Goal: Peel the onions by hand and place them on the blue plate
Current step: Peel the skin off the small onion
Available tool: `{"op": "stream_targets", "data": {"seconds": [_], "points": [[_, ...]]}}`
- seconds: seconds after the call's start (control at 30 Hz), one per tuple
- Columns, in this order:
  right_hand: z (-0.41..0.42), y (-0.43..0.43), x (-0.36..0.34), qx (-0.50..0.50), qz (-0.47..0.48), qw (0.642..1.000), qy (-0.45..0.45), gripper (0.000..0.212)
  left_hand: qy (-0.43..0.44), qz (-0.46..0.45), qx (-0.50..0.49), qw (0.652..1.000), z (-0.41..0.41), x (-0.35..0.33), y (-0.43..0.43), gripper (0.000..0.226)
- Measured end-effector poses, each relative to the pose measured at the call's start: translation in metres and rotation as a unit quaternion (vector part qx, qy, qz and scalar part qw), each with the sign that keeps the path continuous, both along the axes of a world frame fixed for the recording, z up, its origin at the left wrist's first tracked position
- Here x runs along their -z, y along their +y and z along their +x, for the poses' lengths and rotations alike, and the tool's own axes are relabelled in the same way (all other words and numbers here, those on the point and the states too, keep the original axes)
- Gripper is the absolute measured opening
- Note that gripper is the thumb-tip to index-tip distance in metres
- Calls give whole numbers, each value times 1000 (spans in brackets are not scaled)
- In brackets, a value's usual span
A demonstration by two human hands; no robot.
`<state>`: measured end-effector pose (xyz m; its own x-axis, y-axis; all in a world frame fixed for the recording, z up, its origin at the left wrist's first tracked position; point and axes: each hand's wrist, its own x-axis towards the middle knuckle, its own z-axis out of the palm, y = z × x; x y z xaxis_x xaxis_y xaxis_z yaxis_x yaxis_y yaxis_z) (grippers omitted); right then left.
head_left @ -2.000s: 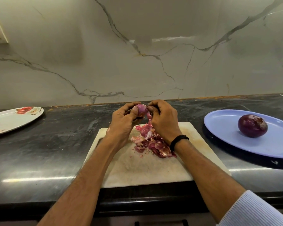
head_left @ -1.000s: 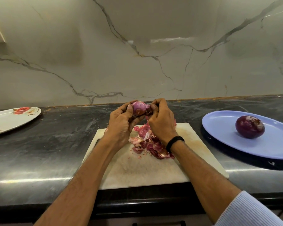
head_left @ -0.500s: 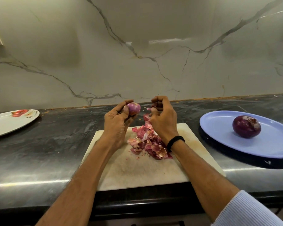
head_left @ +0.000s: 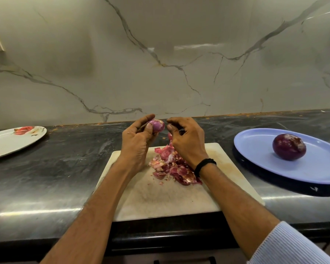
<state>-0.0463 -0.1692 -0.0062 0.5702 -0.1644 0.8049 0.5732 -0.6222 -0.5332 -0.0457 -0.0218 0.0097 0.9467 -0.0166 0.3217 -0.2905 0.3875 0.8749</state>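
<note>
1. The dark stone surface point(head_left: 55, 168) carries everything, under a veined marble wall.
2. The blue plate point(head_left: 255, 145) sits at the right, well apart from the hands. One peeled onion point(head_left: 289, 146), dark purple and large, already lies on it, so part of the task is done.
3. The pale cutting board point(head_left: 179, 199) lies in the middle, near the front edge of the surface.
4. A white patterned plate point(head_left: 13, 140) shows at the far left; what it holds is mostly cut off by the frame.
5. A heap of peels point(head_left: 171, 166) lies on the board, under and beside the right wrist.
6. The left hand point(head_left: 135, 141) has its grip closed on the small onion point(head_left: 157, 125), held up above the far edge of the board, thumb and fingers pinching it.
7. The right hand point(head_left: 189, 140) has come off the onion. A second ago both hands were pressed together on it; now there is a gap, the right fingers loosely curled. Whether they hold a scrap of skin I cannot tell.
8. The small onion looks smooth and glossy pink where it shows. I judge the last strip has just been pulled away, so peeling is nearly finished and the next move is likely carrying it right to the blue plate.
</note>
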Motion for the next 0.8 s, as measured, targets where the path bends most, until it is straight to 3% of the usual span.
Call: {"op": "stream_targets", "data": {"seconds": [0.6,0.8], "points": [[-3,4,0,-12,-46,998,-32,10,-44,63,-38,996,5,5,2,26],[-3,3,2,-15,-53,998,-35,10,-15,53,-9,998,2,6,1,24]]}}
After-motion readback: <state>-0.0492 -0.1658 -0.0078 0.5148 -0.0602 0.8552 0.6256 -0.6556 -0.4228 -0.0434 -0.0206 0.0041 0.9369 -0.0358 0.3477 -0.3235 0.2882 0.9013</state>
